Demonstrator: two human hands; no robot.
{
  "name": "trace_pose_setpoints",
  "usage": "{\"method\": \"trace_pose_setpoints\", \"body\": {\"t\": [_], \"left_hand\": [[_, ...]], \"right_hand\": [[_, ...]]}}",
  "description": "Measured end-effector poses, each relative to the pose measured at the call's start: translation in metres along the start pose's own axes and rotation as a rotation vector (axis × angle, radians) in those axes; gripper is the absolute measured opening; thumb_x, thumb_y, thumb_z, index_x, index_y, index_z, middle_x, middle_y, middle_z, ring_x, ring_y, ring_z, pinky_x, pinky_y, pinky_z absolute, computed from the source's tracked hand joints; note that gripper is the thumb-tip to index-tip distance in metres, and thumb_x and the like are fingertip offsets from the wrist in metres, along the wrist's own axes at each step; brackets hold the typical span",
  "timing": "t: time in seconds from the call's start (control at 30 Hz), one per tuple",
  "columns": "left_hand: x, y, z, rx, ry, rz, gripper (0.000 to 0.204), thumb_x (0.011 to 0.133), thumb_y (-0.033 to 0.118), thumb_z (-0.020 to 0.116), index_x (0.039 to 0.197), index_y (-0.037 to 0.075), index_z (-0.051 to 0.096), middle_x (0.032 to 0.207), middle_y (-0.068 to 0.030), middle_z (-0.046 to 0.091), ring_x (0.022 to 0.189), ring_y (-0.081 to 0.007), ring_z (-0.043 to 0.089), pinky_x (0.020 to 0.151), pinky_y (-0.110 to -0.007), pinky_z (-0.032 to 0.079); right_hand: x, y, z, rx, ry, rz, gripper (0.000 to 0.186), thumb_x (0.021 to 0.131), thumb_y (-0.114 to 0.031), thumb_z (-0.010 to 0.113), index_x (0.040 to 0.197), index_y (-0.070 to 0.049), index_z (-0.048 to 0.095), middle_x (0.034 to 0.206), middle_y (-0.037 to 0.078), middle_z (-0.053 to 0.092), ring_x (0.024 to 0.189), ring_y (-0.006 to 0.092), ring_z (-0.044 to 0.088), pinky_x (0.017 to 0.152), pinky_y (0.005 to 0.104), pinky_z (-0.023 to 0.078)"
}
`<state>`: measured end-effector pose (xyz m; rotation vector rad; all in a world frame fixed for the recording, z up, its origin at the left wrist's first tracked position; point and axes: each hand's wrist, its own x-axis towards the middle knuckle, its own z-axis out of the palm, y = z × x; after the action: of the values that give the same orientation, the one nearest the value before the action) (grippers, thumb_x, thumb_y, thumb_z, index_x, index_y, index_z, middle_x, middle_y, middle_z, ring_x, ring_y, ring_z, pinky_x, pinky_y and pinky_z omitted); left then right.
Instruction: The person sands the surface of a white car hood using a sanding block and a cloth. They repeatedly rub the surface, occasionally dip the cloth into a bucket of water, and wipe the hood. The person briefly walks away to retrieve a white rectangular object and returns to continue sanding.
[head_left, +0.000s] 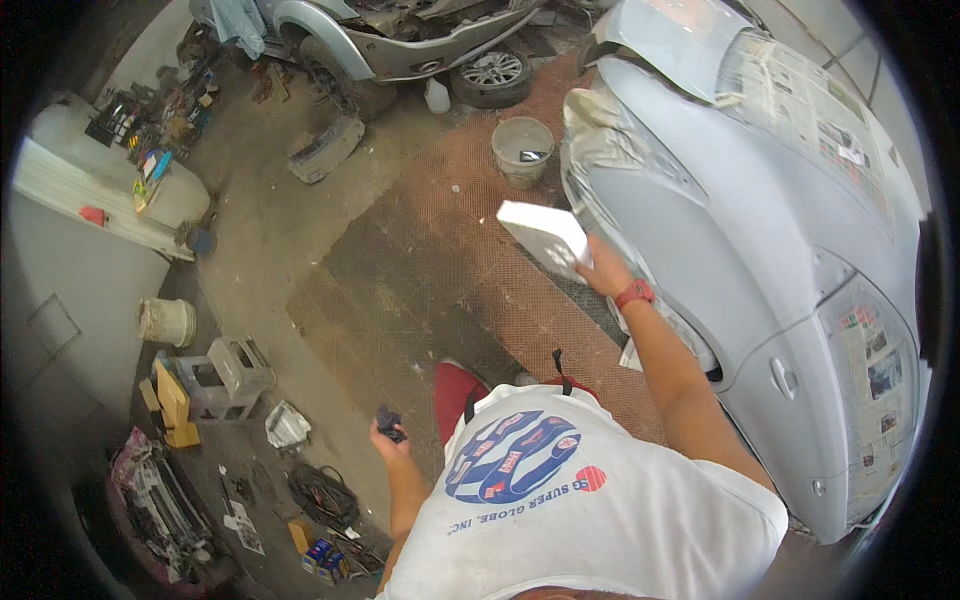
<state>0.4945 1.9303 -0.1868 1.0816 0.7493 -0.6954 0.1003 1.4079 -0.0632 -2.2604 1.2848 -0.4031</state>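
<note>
My right hand point(606, 268), with a red band on its wrist, is closed around one end of a white, boxy object point(545, 232). Its exact kind does not show. The object is held out beside the front of a pale grey car body point(690, 240), apart from the bucket beyond it. Low on the left, my left hand point(388, 440) is closed on a small dark, crumpled piece point(391, 421), perhaps cloth or sandpaper. Newspaper point(868, 390) covers the car's side window, and more paper covers its windshield.
A grey bucket point(508, 165) with liquid and a dark piece inside stands on reddish matting point(440, 215). Beyond it are a loose wheel point(490, 78), a white jug point(437, 97) and another car point(410, 60). Plastic stools point(235, 370) and a pail point(167, 322) stand left.
</note>
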Motion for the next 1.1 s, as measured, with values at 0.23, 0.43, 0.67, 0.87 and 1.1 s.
{"method": "trace_pose_setpoints", "body": {"t": [0.23, 0.43, 0.67, 0.87, 1.1], "left_hand": [[0.113, 0.101, 0.239, 0.066, -0.038, 0.044, 0.045, 0.098, 0.047, 0.077, 0.121, 0.009, 0.068, 0.111, -0.0075, 0.070, 0.083, -0.0160, 0.066, 0.057, -0.025, 0.055], [0.223, 0.174, 0.415, 0.366, -0.263, -0.003, 0.044, 0.096, 0.045, 0.083, 0.121, 0.011, 0.069, 0.110, -0.0067, 0.071, 0.084, -0.0128, 0.066, 0.057, -0.024, 0.053], [0.261, 0.178, 0.697, 0.580, -0.508, -0.026, 0.033, 0.103, 0.041, 0.078, 0.130, 0.023, 0.070, 0.114, -0.0056, 0.074, 0.085, -0.0142, 0.070, 0.057, -0.024, 0.057], [0.324, 0.098, 0.885, 0.771, -0.674, -0.284, 0.033, 0.103, 0.048, 0.078, 0.110, 0.017, 0.069, 0.112, -0.0068, 0.075, 0.088, -0.0181, 0.072, 0.063, -0.031, 0.060], [0.265, -0.001, 1.105, 1.438, -1.066, -0.128, 0.049, 0.105, 0.052, 0.074, 0.121, 0.005, 0.075, 0.117, -0.0090, 0.076, 0.104, -0.0179, 0.072, 0.090, -0.034, 0.058]], "right_hand": [[0.160, -0.015, 0.074, 0.064, 0.087, 0.242, 0.069, 0.087, -0.032, 0.085, 0.142, -0.003, 0.053, 0.131, 0.030, 0.070, 0.122, 0.0499, 0.067, 0.102, 0.0554, 0.055], [0.067, 0.024, 0.168, -0.020, -0.266, 0.866, 0.081, 0.080, -0.040, 0.093, 0.146, -0.004, 0.064, 0.141, 0.025, 0.070, 0.132, 0.0418, 0.068, 0.113, 0.0500, 0.054], [0.038, -0.025, 0.196, 0.067, -0.317, 1.379, 0.078, 0.081, -0.041, 0.092, 0.146, -0.006, 0.067, 0.145, 0.024, 0.070, 0.136, 0.0395, 0.067, 0.114, 0.0482, 0.054], [0.244, 0.055, 0.227, 0.027, -0.159, 1.135, 0.067, 0.088, -0.049, 0.081, 0.140, -0.008, 0.072, 0.138, 0.024, 0.073, 0.131, 0.0398, 0.070, 0.112, 0.0494, 0.054], [0.655, 0.028, 0.076, 0.487, 0.478, 0.737, 0.070, 0.090, -0.037, 0.084, 0.140, 0.003, 0.055, 0.130, 0.028, 0.070, 0.121, 0.0432, 0.071, 0.105, 0.0503, 0.056]]}}
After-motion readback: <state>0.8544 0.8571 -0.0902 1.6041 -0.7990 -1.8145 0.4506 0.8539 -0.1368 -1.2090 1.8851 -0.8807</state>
